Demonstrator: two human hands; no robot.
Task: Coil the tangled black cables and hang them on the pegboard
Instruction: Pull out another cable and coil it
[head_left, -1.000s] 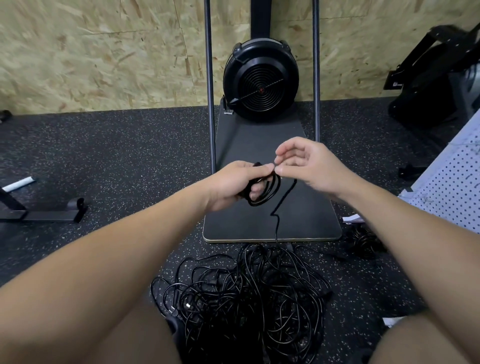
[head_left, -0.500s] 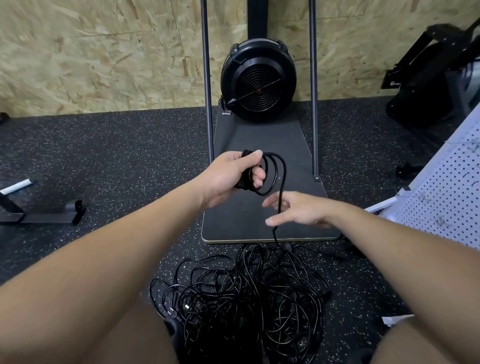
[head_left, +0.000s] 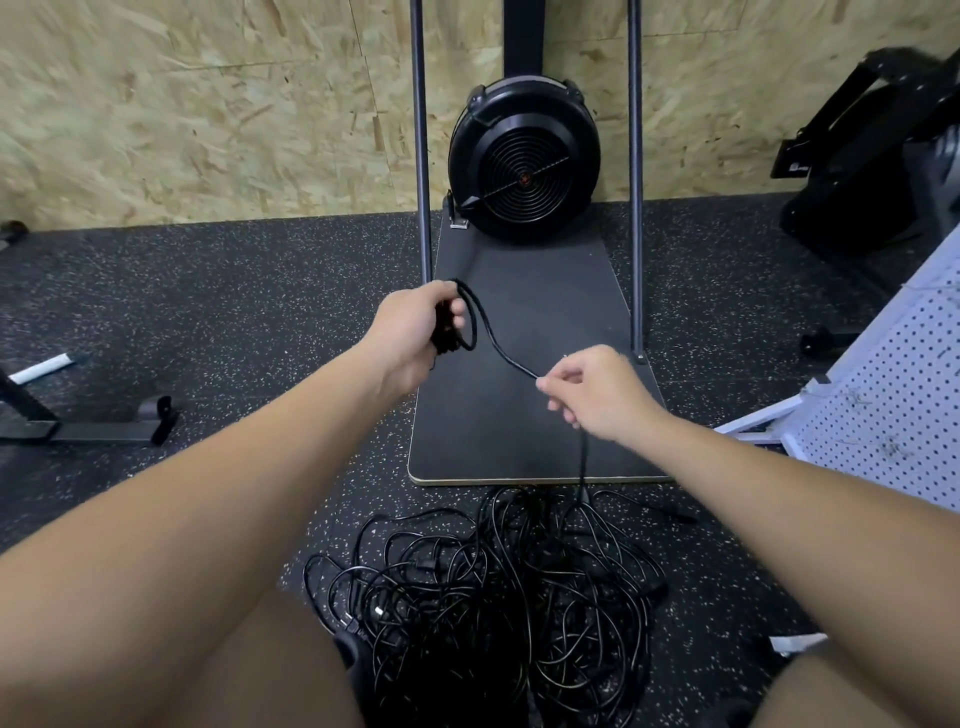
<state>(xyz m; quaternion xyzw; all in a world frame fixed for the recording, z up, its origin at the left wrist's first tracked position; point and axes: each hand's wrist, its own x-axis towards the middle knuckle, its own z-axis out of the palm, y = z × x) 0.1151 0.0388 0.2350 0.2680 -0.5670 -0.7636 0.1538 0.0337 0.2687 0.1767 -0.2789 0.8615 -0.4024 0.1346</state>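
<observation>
My right hand (head_left: 597, 392) has dropped away from my left hand (head_left: 415, 332) — now pinching the cable (head_left: 501, 348) lower, stretching it taut from the coil (head_left: 457, 325).

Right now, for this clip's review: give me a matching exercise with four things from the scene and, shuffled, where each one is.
Things:
1. small coil
2. cable pile
3. pegboard
4. fan

Places:
A. leaning at the far right
B. on the floor between the knees
C. gripped in the left hand
D. by the wooden wall, at the board's far end

Pairs: 1-C, 2-B, 3-A, 4-D
</observation>
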